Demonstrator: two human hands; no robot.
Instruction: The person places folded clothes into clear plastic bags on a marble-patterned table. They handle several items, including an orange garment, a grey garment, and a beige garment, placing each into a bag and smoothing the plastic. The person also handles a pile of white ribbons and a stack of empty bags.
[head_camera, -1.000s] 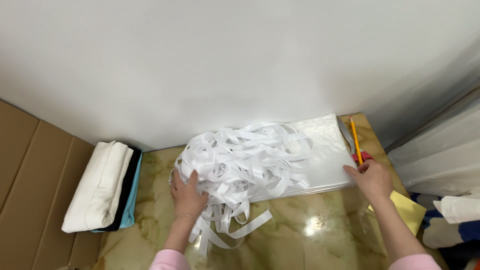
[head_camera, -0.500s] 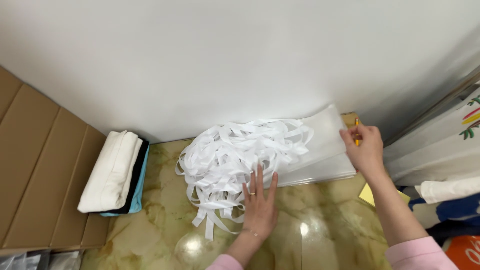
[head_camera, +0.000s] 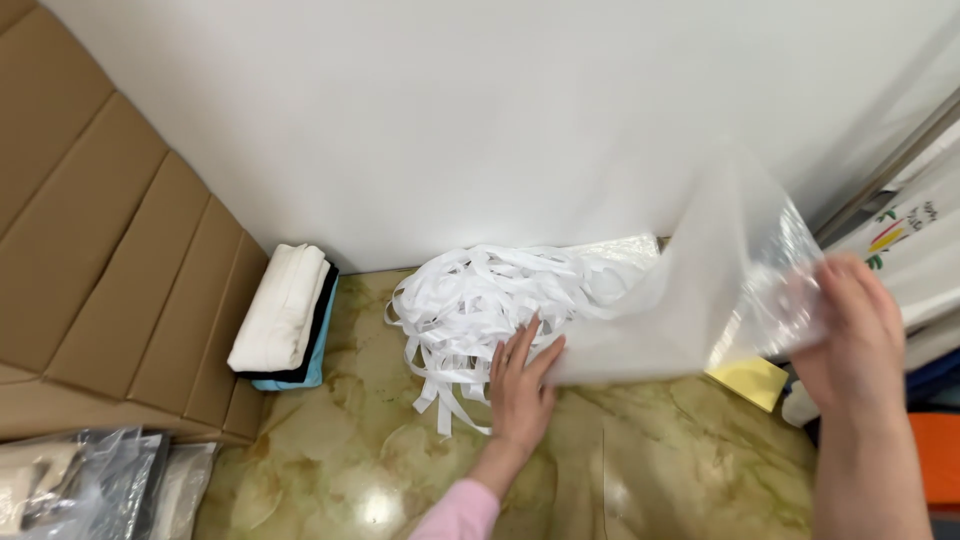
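1. The marble top (head_camera: 640, 470) is greenish and glossy, backed by a plain white wall (head_camera: 480, 110); brown panels (head_camera: 100, 250) slope at my left.
2. Folded cloths (head_camera: 285, 315) lie by the wall, a yellow pad (head_camera: 748, 380) beside my right side.
3. My left hand (head_camera: 520, 385) lies flat and open on the strips (head_camera: 490, 300).
4. My right hand (head_camera: 850, 335) pinches the lifted bag (head_camera: 700, 300), which hides part of the strips.

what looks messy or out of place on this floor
The white strips lie in a loose tangled heap on the marble floor, some trailing out past the left hand. The right hand lifts a clear plastic sheet. The folded cloths by the wall sit neatly stacked.
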